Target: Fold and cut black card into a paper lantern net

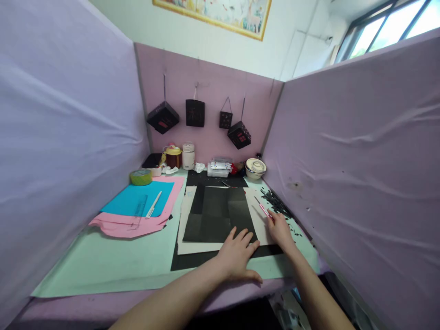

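**Head view: two hands on black paper at a craft worktop**

Head camera looks down on a pale green worktop [103, 261] walled in by lilac fabric partitions. Near the centre lies a black paper sheet [220, 213], folded into squares, on top of a cream sheet [187, 229] and a larger black sheet [192, 260].

At 6 o'clock of the black paper, the left hand [239, 256] lies flat, palm down, its fingers [245, 238] spread and released, pressing the paper's near edge and gripping nothing.

At 4 o'clock of the paper, the right hand [280, 229] has its fingers curled around a pink craft knife [264, 209], whose tip points toward 11 o'clock and rests on the cream sheet just beside the black paper's right edge.

Black paper scraps [275, 204] are scattered at 3 o'clock, close to the right partition.

At 9 o'clock, well apart from the hands, a blue sheet [137, 199] lies over pink sheets [134, 227], with a clear ruler [139, 211] and a white pen-like tool [153, 204] on top. A roll of green tape [140, 177] sits beyond them.

At 12 o'clock, along the back wall, stand a brown jar [173, 156], a white container [188, 156], a clear plastic box [218, 167] and a white bowl [255, 168]. Four small black paper lanterns [195, 112] hang on the back partition above them.
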Action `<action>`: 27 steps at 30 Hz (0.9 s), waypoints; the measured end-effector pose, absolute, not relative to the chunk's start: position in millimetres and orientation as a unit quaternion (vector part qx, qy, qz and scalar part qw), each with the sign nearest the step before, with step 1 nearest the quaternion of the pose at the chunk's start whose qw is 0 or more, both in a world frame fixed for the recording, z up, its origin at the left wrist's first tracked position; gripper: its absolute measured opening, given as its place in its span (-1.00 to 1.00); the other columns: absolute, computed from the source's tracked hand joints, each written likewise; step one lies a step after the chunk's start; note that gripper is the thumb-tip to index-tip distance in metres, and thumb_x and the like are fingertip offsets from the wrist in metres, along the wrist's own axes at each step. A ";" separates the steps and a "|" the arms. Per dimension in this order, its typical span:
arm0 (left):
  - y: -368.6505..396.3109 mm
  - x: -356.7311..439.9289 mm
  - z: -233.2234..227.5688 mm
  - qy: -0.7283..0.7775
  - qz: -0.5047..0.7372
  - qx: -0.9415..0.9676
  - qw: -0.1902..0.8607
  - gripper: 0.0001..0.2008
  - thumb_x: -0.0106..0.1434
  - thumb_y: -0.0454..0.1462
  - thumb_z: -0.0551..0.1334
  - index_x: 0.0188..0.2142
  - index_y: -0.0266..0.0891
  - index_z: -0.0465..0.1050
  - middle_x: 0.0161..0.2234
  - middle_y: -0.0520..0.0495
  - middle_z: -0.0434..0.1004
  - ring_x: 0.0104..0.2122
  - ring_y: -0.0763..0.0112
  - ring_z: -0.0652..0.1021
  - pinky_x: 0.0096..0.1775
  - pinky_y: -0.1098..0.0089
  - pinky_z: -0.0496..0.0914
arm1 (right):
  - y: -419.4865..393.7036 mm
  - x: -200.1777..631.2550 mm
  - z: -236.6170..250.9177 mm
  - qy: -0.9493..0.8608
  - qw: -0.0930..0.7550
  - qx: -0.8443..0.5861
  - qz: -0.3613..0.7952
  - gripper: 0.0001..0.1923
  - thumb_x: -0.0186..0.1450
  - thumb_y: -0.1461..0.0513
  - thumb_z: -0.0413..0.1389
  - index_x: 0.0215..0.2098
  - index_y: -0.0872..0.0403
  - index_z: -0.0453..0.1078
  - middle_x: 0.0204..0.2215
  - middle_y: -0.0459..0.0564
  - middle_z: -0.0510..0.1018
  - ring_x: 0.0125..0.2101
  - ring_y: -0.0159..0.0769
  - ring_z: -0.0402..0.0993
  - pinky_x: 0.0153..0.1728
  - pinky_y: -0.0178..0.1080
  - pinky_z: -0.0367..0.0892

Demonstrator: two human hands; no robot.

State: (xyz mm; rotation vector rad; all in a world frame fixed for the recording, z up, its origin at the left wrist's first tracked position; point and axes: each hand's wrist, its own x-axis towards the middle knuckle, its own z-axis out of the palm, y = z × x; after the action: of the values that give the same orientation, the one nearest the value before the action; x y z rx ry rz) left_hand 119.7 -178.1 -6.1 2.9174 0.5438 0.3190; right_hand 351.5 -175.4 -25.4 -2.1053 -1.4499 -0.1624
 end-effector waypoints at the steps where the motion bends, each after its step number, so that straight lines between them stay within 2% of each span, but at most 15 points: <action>1: -178.6 119.1 -6.7 0.185 0.112 0.973 0.078 -0.05 0.10 0.35 -0.06 0.28 -0.22 0.04 0.27 -0.30 0.11 0.27 -0.01 0.07 0.22 -0.07 -0.16 | -166.4 345.7 -26.7 -0.542 0.280 -0.790 -0.067 -0.59 0.31 0.25 -0.09 0.04 0.18 0.42 -0.30 0.17 0.47 -0.26 -0.15 0.44 -0.16 -0.15 0.32; 3: -179.1 118.1 -7.7 0.191 0.125 0.970 0.081 -0.01 0.09 0.36 -0.07 0.29 -0.27 0.02 0.26 -0.31 0.12 0.27 0.00 0.08 0.23 -0.05 -0.16 | -156.5 335.3 -28.2 -0.540 0.272 -0.793 -0.076 -0.61 0.28 0.28 -0.06 0.01 0.18 0.44 -0.28 0.21 0.46 -0.21 -0.08 0.42 -0.14 -0.08 0.30; 5: -179.2 117.4 -8.9 0.195 0.138 0.967 0.091 0.00 0.10 0.35 -0.07 0.28 -0.32 0.01 0.26 -0.31 0.13 0.28 0.04 0.08 0.25 0.00 -0.17 | -158.1 327.1 -27.8 -0.533 0.274 -0.795 -0.099 -0.63 0.27 0.27 -0.01 0.00 0.16 0.43 -0.18 0.27 0.44 -0.12 0.04 0.36 -0.11 0.04 0.28; 7: -178.8 117.5 -10.6 0.199 0.151 0.962 0.111 -0.02 0.11 0.33 -0.04 0.26 -0.36 0.04 0.25 -0.31 0.14 0.28 0.07 0.09 0.26 0.06 -0.16 | -169.4 320.3 -26.4 -0.551 0.312 -0.763 -0.129 -0.63 0.28 0.24 -0.01 0.03 0.14 0.40 -0.06 0.27 0.41 -0.04 0.08 0.31 -0.06 0.11 0.24; 10: -177.4 119.0 -13.6 0.210 0.171 0.950 0.154 -0.05 0.11 0.29 0.06 0.23 -0.41 0.08 0.23 -0.34 0.18 0.27 0.06 0.12 0.27 0.12 -0.10 | -196.6 307.9 -28.7 -0.663 0.390 -0.633 -0.085 -0.66 0.35 0.22 -0.08 0.04 0.10 0.34 -0.05 0.15 0.44 -0.01 -0.11 0.34 0.03 -0.01 0.27; 12: -176.2 120.2 -14.7 0.224 0.187 0.939 0.181 -0.07 0.08 0.24 0.17 0.21 -0.42 0.10 0.20 -0.35 0.22 0.25 0.04 0.15 0.26 0.13 -0.02 | -214.8 298.0 -35.7 -0.715 0.393 -0.578 -0.009 -0.67 0.37 0.22 -0.09 0.06 0.05 0.31 -0.04 0.09 0.47 -0.01 -0.21 0.38 0.02 -0.12 0.32; 17: -173.7 118.9 -10.8 0.232 0.205 0.930 0.200 -0.12 -0.04 0.11 0.35 0.14 -0.36 0.19 0.15 -0.33 0.29 0.23 0.02 0.20 0.22 0.12 0.10 | -236.4 283.7 -56.1 -0.710 0.412 -0.571 -0.006 -0.68 0.37 0.23 -0.06 0.07 0.04 0.30 -0.03 0.09 0.49 -0.03 -0.22 0.42 -0.03 -0.15 0.39; 19: -174.4 114.4 -7.4 0.231 0.179 0.940 0.174 -0.14 0.02 0.12 0.31 0.16 -0.38 0.18 0.19 -0.37 0.23 0.24 0.02 0.18 0.24 0.10 0.03 | -236.4 283.2 -58.1 -0.717 0.405 -0.567 -0.022 -0.70 0.36 0.24 -0.03 0.04 0.04 0.34 -0.06 0.09 0.50 -0.04 -0.20 0.43 -0.05 -0.13 0.41; 22: -179.0 103.2 -2.7 0.245 0.118 0.953 0.132 -0.07 0.12 0.22 0.14 0.25 -0.44 0.07 0.27 -0.41 0.07 0.29 0.01 0.07 0.26 0.06 -0.10 | -235.0 283.1 -56.1 -0.735 0.388 -0.555 -0.047 -0.76 0.34 0.23 0.02 -0.06 0.04 0.42 -0.11 0.09 0.52 -0.07 -0.18 0.44 -0.06 -0.10 0.42; 27: -189.8 87.5 2.1 0.272 0.070 0.952 0.124 0.05 0.11 0.33 -0.05 0.32 -0.42 -0.09 0.33 -0.36 -0.19 0.32 0.02 -0.11 0.27 0.04 -0.16 | -237.1 280.0 -51.4 -0.756 0.375 -0.529 -0.087 -0.78 0.32 0.25 0.04 -0.12 0.03 0.47 -0.14 0.09 0.54 -0.09 -0.17 0.46 -0.08 -0.11 0.45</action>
State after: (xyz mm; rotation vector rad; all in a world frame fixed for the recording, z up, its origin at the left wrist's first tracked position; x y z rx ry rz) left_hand 87.5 -189.8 2.1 2.7757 0.7927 0.2036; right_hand 280.0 -237.1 -51.4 -1.3540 -1.9362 -0.2235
